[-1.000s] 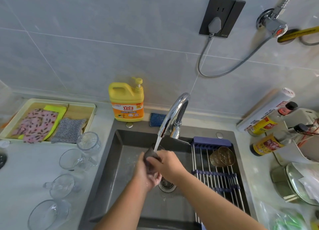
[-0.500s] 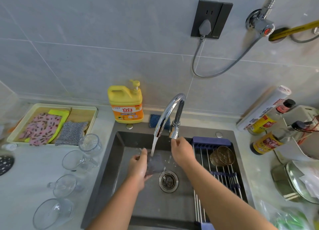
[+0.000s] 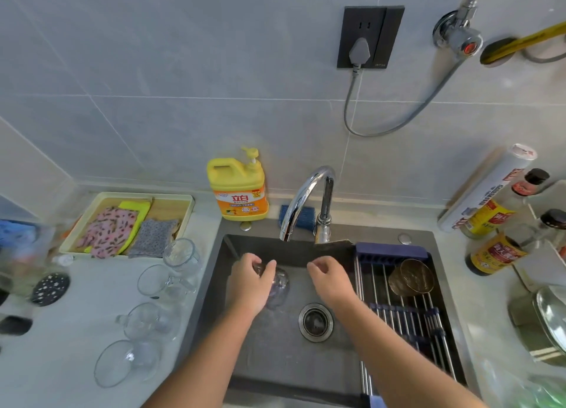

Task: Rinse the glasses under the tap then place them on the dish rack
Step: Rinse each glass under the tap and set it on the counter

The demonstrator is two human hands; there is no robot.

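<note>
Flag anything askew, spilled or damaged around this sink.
Nothing looks spilled or broken. Only oddity: the amber glass on the dish rack lies tipped on its side rather than standing. The left hand grips a clear glass low in the sink, with no stream visible from the tap.

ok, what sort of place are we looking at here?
Likely a home kitchen: dark sink with chrome tap, roll-up dish rack across it, yellow dish soap jug against the tiled wall.
</note>
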